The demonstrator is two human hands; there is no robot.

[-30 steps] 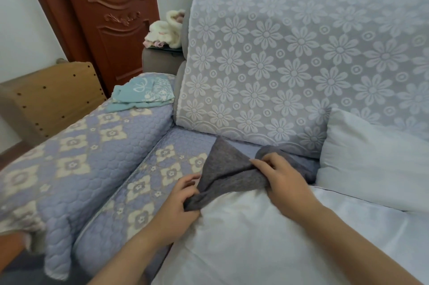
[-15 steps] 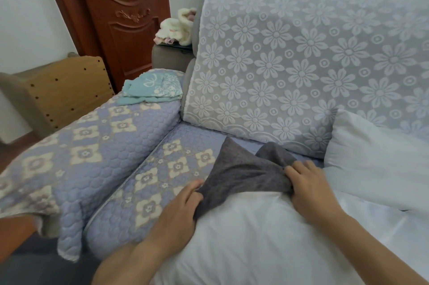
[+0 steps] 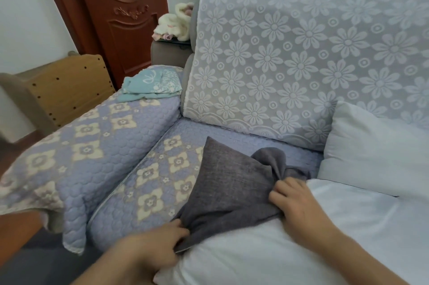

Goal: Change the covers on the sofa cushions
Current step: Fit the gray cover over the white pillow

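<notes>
A dark grey cushion cover (image 3: 232, 182) sits over the far end of a bare white cushion (image 3: 267, 252) that lies on the sofa seat in front of me. My left hand (image 3: 153, 247) pinches the cover's near left edge. My right hand (image 3: 297, 203) grips its bunched right edge. One corner of the cover points up toward the backrest. A second bare white cushion (image 3: 376, 145) leans against the backrest at the right.
The sofa seat (image 3: 157, 178) and armrest (image 3: 92, 145) carry a quilted lilac cover with cream flowers. White floral lace drapes the backrest (image 3: 301, 52). A folded teal cloth (image 3: 151, 85) lies on the armrest. A wooden board (image 3: 67, 85) and a brown door (image 3: 125, 13) stand at the left.
Both hands have drawn the grey cover further over the white cushion toward me, so more of the cushion's end is covered. The view has shifted to the left.
</notes>
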